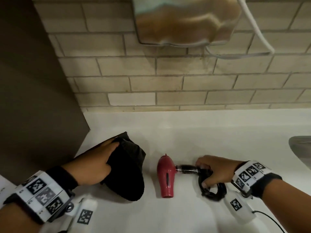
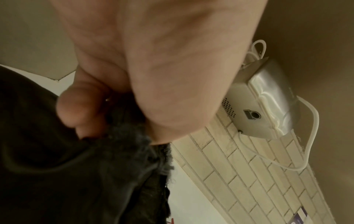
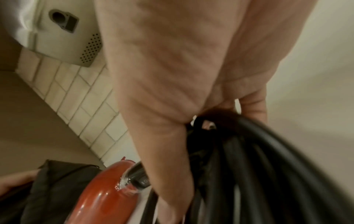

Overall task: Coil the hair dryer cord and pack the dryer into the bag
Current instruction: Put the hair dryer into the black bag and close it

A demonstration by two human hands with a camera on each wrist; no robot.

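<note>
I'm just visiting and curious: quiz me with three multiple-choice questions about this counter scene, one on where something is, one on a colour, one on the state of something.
1. Where does the black bag lie relative to the hair dryer?
A. To its left
B. To its right
C. On top of it

2. What colour is the dryer's body?
A. White
B. Red
C. Blue

3. What state is the cord in?
A. Stretched straight
B. Plugged into the wall
C. Gathered in loops

Answers:
1. A: in the head view the bag sits left of the dryer on the white counter, gripped by the left hand.
2. B: the body is plainly red in the head and right wrist views.
3. C: the right hand holds the black loops beside the handle.
</note>
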